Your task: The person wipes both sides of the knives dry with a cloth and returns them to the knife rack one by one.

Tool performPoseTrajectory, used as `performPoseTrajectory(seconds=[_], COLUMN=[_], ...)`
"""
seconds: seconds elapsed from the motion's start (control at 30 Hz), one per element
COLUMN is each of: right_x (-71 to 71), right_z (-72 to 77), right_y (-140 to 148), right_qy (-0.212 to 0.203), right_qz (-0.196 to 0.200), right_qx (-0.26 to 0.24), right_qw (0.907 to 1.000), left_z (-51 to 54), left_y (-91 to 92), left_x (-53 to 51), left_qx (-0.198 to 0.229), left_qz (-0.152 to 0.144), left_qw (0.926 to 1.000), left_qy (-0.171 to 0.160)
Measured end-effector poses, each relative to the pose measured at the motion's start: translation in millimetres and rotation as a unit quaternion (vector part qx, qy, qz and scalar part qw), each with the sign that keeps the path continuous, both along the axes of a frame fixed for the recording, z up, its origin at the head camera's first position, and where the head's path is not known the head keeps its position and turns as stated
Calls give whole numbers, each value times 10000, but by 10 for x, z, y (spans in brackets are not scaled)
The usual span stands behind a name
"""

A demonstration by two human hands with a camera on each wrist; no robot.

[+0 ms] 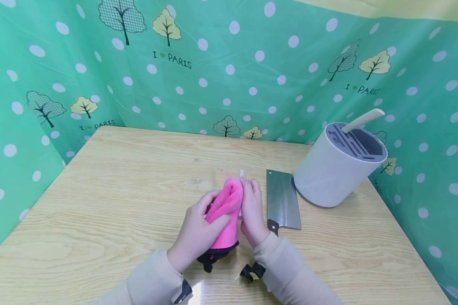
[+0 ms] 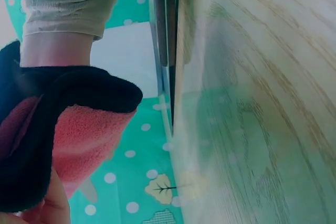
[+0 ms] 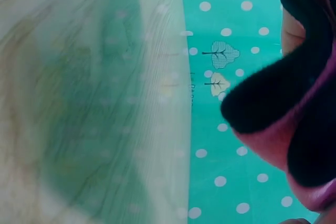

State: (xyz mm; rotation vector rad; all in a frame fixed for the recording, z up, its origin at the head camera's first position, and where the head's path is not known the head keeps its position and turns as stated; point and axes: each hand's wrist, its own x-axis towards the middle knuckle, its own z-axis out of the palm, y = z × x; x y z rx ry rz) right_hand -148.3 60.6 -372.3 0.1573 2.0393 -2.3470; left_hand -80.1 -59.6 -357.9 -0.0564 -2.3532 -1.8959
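A pink cloth (image 1: 229,212) with black trim is folded into a bundle above the table, upright between both hands. My left hand (image 1: 198,226) grips it from the left, thumb across the front and fingers behind. Against its right side my right hand (image 1: 253,212) presses with fairly straight fingers pointing away. Black edging (image 2: 94,85) hangs at the near end in the left wrist view, and pink and black folds (image 3: 273,90) fill the right side of the right wrist view. A thin white piece (image 1: 241,173) shows beyond the right fingertips; most of it is hidden.
A cleaver (image 1: 283,199) lies flat right of the hands, its handle partly behind the right wrist. At the table's right rear stands a white knife block (image 1: 324,169) with one pale handle (image 1: 364,120) sticking out. A green dotted curtain (image 1: 213,84) hangs behind the wooden table (image 1: 110,186).
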Motion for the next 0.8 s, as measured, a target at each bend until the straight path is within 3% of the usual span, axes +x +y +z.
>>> performPoseTrajectory(seconds=[0.37, 0.57, 0.8], right_x=[-63, -92, -115], right_z=[-7, -12, 6], right_y=[66, 96, 147], right_qy=[-65, -162, -234], right_qz=[-149, -227, -57], right_qx=[-257, -141, -122], right_qw=[9995, 9995, 9996], left_z=[-6, -40, -109], left_y=[8, -14, -72], left_x=[41, 63, 40], left_qx=[-53, 37, 90], left_qz=[-434, -664, -574], left_qw=[9990, 9978, 9981], left_qy=[-56, -33, -197])
